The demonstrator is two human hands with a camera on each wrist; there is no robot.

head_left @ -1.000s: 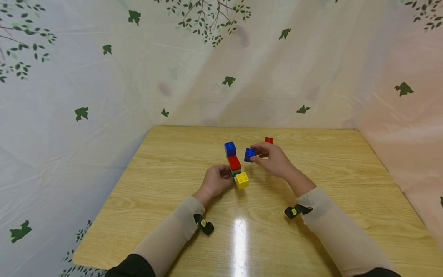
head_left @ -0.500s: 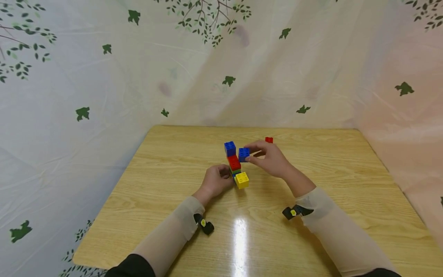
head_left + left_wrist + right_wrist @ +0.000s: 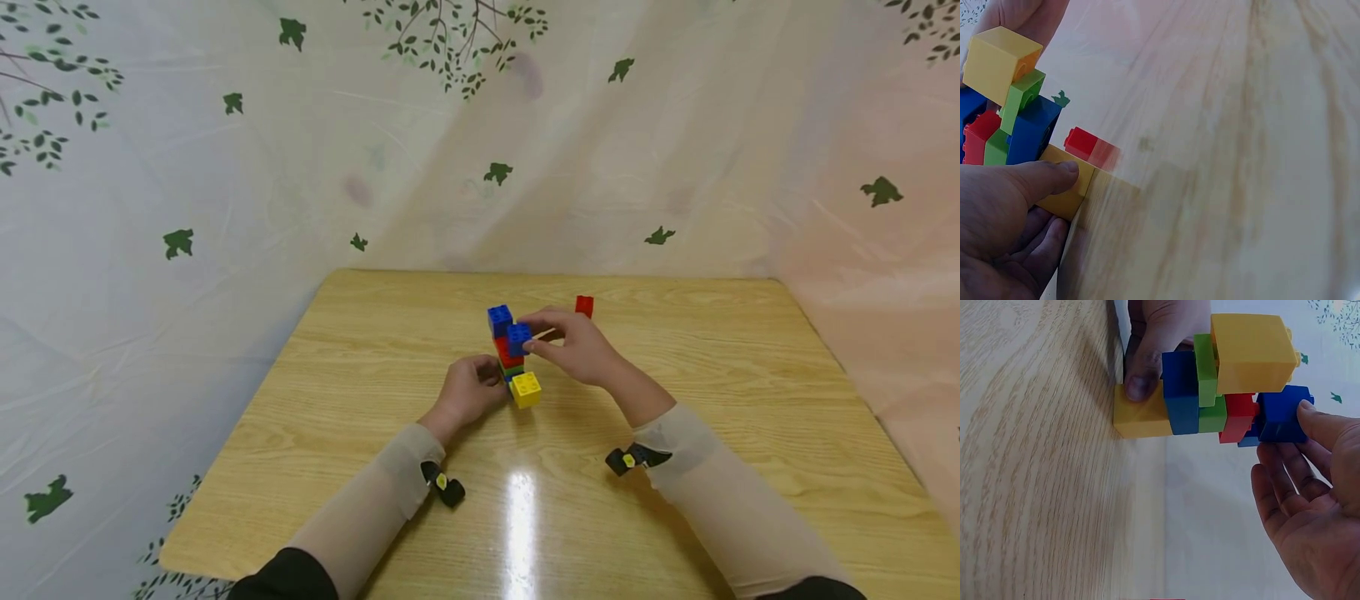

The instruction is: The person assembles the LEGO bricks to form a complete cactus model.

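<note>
A stack of toy building blocks stands upright on the table. My left hand grips its yellow bottom block, thumb pressed on the near face. Above that come a blue block, two green pieces and a red block. A yellow block juts out on the near side, and another blue block sits at the far side. My right hand pinches a blue block between thumb and fingers, right at the red block's studs.
A loose red block lies on the wooden table behind my right hand. Patterned cloth hangs behind the table and along its sides.
My right hand has moved left with the blue block, from beside the stack to over the red block. My left hand keeps its grip at the base.
</note>
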